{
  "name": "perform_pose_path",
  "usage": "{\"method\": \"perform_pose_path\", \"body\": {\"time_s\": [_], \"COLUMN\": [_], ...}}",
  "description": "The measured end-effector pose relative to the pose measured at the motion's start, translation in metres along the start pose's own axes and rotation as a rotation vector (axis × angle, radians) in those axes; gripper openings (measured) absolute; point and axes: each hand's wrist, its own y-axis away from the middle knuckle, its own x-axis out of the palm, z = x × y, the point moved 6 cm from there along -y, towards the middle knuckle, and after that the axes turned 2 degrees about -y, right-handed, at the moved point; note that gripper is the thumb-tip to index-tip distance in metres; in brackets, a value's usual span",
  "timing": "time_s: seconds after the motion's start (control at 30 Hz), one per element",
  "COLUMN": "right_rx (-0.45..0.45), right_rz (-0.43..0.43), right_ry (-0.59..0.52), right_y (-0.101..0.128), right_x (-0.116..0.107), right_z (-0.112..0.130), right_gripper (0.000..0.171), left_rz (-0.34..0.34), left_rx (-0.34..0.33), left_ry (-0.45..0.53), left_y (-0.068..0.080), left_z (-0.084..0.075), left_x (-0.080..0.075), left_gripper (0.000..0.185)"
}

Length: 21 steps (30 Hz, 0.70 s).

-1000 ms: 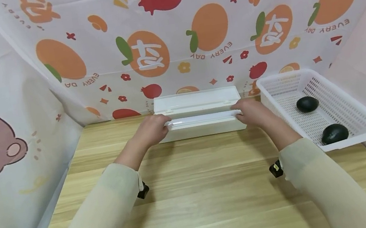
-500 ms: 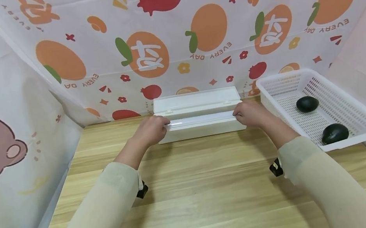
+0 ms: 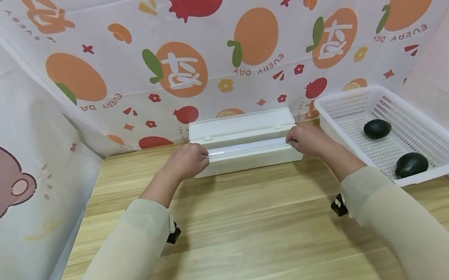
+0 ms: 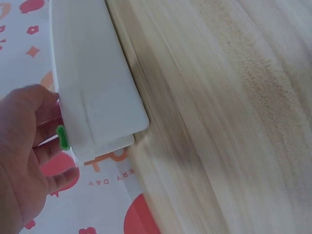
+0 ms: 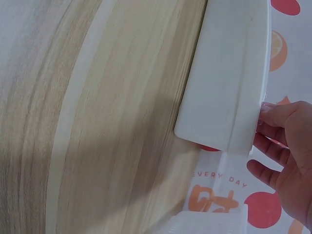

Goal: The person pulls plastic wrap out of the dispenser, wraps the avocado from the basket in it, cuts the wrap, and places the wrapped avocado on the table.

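A long white cling film dispenser (image 3: pixel 254 160) stands at the back of the wooden table, its lid (image 3: pixel 241 122) raised against the patterned cloth. Glossy clear cling film (image 3: pixel 247 146) lies along its front top edge. My left hand (image 3: pixel 187 160) pinches at the left end of this edge, and my right hand (image 3: pixel 307 139) pinches at the right end. A small green piece (image 4: pixel 63 138) shows at the dispenser's end beside the left fingers. In the right wrist view, thumb and forefinger meet at the dispenser's rim while the other fingers spread loosely. The dispenser's inside is mostly hidden.
A white perforated plastic basket (image 3: pixel 447 145) stands on the right with two dark green, egg-shaped fruits (image 3: pixel 411 164) in it. Fruit-printed cloth (image 3: pixel 214 40) hangs behind the table (image 3: pixel 248 243). More cloth closes off both sides.
My right fingers have shifted from across the dispenser's raised edge into a pinch at its front edge. Since half a second ago both hands stay nearly in place; the head view tilts slightly.
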Motion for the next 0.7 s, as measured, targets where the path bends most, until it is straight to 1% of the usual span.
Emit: {"method": "perform_pose_path", "body": {"time_s": [0.2,0.3,0.43,0.6,0.7], "right_rx": [-0.008,-0.007,-0.011,-0.024,-0.013], "right_rz": [-0.019,-0.027,-0.043,-0.060,-0.064], "right_ry": [0.012,0.017,0.016,0.002,-0.015], "right_y": [0.0000,0.0002,0.0003,0.0004,0.0004], "right_x": [0.0022,0.0027,0.0033,0.0033,0.0028], "right_z": [-0.0011,-0.0022,-0.0034,-0.0045,-0.0056], "right_gripper": [0.017,0.017,0.017,0.018,0.017], "left_rz": [-0.006,-0.026,-0.058,-0.062,-0.067], "left_rx": [-0.007,-0.003,0.004,-0.011,-0.019], "left_ry": [0.024,0.027,0.011,-0.008,-0.009], "left_y": [0.0023,0.0023,0.0011,-0.0016,-0.0030], "left_z": [0.0010,0.0007,0.0001,0.0013,0.0018], "left_x": [0.0010,0.0001,0.0001,0.0023,0.0037], "left_gripper": [0.019,0.018,0.017,0.017,0.016]}}
